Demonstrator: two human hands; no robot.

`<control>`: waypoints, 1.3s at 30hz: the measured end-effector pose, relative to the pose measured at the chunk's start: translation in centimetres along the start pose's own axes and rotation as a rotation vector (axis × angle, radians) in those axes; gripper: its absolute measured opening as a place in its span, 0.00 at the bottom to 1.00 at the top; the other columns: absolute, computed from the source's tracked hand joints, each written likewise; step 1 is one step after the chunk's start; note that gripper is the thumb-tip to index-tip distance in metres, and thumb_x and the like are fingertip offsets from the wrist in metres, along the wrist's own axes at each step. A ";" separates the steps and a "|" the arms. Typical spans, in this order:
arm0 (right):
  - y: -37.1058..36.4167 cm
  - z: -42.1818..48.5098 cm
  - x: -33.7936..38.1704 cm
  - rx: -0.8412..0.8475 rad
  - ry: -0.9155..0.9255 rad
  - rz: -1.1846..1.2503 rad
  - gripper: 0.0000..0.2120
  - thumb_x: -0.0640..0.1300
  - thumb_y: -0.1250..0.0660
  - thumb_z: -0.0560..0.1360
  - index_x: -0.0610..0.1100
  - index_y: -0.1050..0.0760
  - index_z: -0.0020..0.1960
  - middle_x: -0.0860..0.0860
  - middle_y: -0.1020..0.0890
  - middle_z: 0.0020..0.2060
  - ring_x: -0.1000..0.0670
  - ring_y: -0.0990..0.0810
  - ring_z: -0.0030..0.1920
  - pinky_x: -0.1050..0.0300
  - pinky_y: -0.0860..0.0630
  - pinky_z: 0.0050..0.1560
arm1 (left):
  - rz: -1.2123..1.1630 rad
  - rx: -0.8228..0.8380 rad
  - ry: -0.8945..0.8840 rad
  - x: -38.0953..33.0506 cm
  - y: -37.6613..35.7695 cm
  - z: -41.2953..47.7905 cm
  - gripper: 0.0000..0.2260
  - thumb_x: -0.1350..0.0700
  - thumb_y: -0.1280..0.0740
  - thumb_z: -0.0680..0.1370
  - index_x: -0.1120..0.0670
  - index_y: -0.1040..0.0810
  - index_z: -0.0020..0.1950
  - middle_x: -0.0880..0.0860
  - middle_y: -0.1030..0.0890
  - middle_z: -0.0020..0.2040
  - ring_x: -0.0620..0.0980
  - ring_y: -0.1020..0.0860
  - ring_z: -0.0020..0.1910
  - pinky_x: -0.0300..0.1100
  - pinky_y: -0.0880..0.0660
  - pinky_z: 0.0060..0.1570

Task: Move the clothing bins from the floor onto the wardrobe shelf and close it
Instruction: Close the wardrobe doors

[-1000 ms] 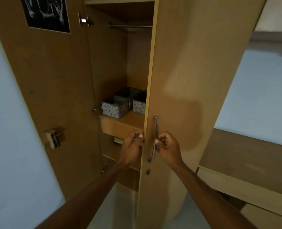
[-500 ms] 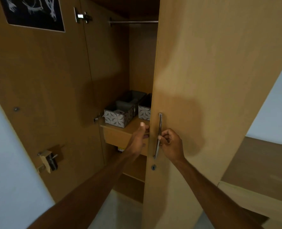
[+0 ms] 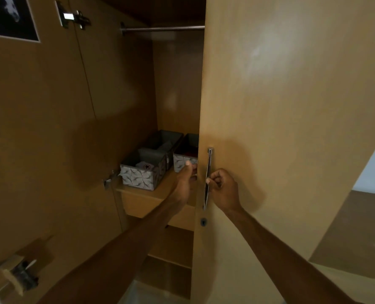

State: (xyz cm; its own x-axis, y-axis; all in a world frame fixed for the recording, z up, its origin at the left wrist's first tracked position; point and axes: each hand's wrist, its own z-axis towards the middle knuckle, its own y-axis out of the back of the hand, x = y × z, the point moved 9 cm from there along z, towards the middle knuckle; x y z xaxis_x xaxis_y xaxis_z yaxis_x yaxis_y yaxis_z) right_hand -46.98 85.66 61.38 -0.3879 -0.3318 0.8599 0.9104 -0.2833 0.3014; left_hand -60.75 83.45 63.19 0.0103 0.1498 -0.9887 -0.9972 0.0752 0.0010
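So the right hand [image 3: 222, 189] had its fingers curled shut around the metal door handle [image 3: 208, 178] on the right wardrobe door [image 3: 281, 128], which was partway closed. The left hand [image 3: 185, 179] was pinching that same door's edge just left of the handle, thumb up top. Both patterned fabric bins sat on the wardrobe shelf [image 3: 160, 189] behind the door edge: the front bin [image 3: 141, 175] well left of the handle with something folded inside, the second bin [image 3: 183, 159] half hidden by the door. The left door [image 3: 39, 128] stood wide open, a hanging rail [image 3: 162, 29] high above the shelf.
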 end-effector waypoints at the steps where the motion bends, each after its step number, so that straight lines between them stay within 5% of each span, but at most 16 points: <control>1: -0.2 0.5 -0.1 -0.008 -0.003 -0.007 0.05 0.38 0.30 0.73 0.41 0.26 0.41 0.44 0.21 0.34 0.50 0.24 0.34 0.47 0.22 0.38 | -0.009 0.008 -0.005 0.1 -0.1 0.6 0.23 0.41 0.56 0.83 0.44 0.23 0.57 0.44 0.20 0.55 0.41 0.23 0.55 0.41 0.28 0.49; 10: -0.8 4.3 -1.2 -0.054 -0.008 -0.101 0.05 0.36 0.31 0.72 0.41 0.26 0.41 0.46 0.21 0.33 0.44 0.21 0.36 0.46 0.23 0.38 | -0.019 0.076 0.009 1.0 -0.5 5.6 0.27 0.41 0.55 0.82 0.53 0.24 0.66 0.49 0.20 0.60 0.43 0.23 0.57 0.41 0.26 0.50; 16: -0.8 4.4 -1.2 -0.057 -0.004 -0.089 0.05 0.36 0.31 0.73 0.40 0.26 0.41 0.49 0.22 0.32 0.52 0.24 0.33 0.52 0.24 0.35 | -0.019 0.099 -0.048 1.1 -0.3 6.2 0.25 0.43 0.56 0.83 0.49 0.23 0.62 0.43 0.19 0.54 0.33 0.21 0.49 0.39 0.28 0.48; 19: -0.6 3.8 -1.0 -0.071 -0.030 -0.036 0.04 0.36 0.31 0.73 0.42 0.25 0.42 0.49 0.20 0.34 0.54 0.22 0.34 0.56 0.22 0.35 | 0.010 0.101 -0.066 1.3 -0.1 5.8 0.23 0.43 0.53 0.83 0.49 0.22 0.62 0.44 0.18 0.55 0.38 0.21 0.54 0.42 0.27 0.54; 24: 0.3 0.8 -1.1 -0.066 -0.058 0.002 0.05 0.38 0.32 0.75 0.44 0.21 0.50 0.54 0.18 0.42 0.65 0.22 0.40 0.75 0.28 0.39 | 0.010 -0.109 -0.050 3.1 3.9 4.0 0.13 0.53 0.37 0.80 0.54 0.23 0.63 0.46 0.20 0.55 0.39 0.23 0.53 0.33 0.29 0.48; 31: -4.9 -3.7 -2.5 0.123 -0.147 0.046 0.05 0.41 0.31 0.74 0.50 0.21 0.48 0.56 0.18 0.41 0.61 0.21 0.42 0.72 0.28 0.40 | -0.085 -0.411 0.049 9.2 14.1 -2.2 0.06 0.63 0.34 0.78 0.55 0.20 0.53 0.53 0.18 0.51 0.54 0.21 0.54 0.42 0.26 0.51; 39: -21.8 -10.5 1.0 0.537 -0.166 0.157 0.05 0.43 0.32 0.74 0.51 0.21 0.48 0.56 0.17 0.42 0.60 0.20 0.43 0.70 0.26 0.42 | 0.098 -0.758 0.091 9.3 27.5 -15.2 0.07 0.61 0.33 0.78 0.56 0.20 0.55 0.53 0.17 0.52 0.52 0.19 0.54 0.45 0.24 0.57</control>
State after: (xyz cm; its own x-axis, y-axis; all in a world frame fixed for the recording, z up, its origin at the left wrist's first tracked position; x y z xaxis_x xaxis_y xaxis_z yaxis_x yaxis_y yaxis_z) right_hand -68.69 82.07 51.41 -0.2540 -0.1749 0.9512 0.9174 0.2679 0.2942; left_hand -89.21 71.94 51.72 -0.0537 0.0368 -0.9979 -0.7721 -0.6353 0.0181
